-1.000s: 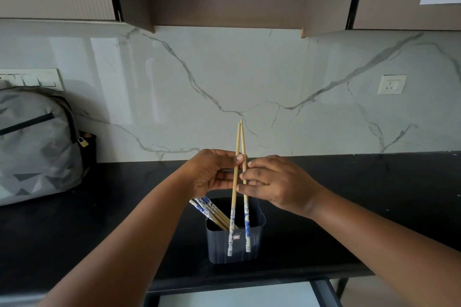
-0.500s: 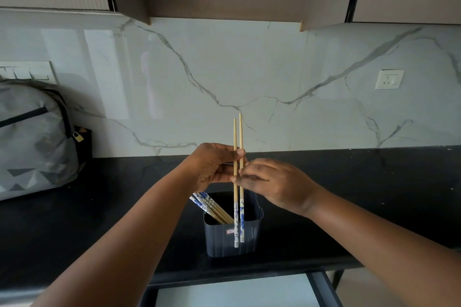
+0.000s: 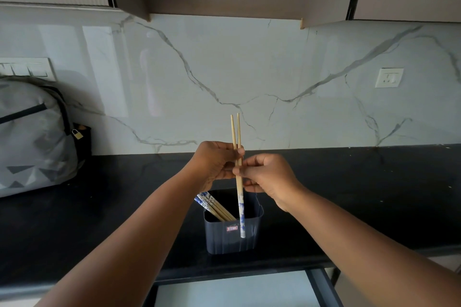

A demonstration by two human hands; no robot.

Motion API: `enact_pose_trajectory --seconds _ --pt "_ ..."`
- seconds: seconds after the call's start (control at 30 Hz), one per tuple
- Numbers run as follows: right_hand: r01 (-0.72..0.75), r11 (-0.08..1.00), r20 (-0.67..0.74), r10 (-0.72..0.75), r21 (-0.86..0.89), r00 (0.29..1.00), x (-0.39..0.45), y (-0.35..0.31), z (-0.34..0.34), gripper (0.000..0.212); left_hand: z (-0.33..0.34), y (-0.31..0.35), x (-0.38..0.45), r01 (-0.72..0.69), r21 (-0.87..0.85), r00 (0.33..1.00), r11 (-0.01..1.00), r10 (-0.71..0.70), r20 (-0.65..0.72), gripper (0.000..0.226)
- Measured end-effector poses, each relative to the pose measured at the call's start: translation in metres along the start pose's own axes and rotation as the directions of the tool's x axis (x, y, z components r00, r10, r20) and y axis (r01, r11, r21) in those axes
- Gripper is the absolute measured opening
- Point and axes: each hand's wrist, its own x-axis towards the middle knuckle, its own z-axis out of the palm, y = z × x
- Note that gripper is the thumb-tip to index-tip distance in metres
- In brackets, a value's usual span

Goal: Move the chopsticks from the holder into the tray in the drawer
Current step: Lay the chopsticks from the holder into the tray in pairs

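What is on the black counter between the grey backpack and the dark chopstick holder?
In the head view, only bare black counter lies between the backpack and the holder; the left forearm crosses above that stretch.

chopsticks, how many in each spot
2 held upright as a pair, pinched by the left hand and right hand; about 4 more lean in the dark holder, some possibly hidden.
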Motion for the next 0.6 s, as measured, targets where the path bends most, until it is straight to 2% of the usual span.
enact_pose_trajectory --seconds 0.27,0.37,0.6 --pt "0.008 1.0 0.015 -0.008 -0.007 1.0 0.0007 -0.0006 0.0041 0.008 -0.0003 -0.0014 -0.0038 0.026 -0.013 1.0 1.0 -0.026 0.01 0.03" --pt "0.014 0.998 0.019 -0.013 -0.054 1.0 0.0019 0.0009 0.0025 0.009 -0.0021 -0.0035 -0.0039 0.03 -0.057 0.999 0.998 -0.028 0.02 0.029" --pt "0.003 0.996 0.019 -0.001 -0.084 1.0 0.0021 0.0072 0.0009 0.014 -0.0026 -0.0093 -0.0017 0.048 -0.036 0.998 0.998 -0.046 0.031 0.023"
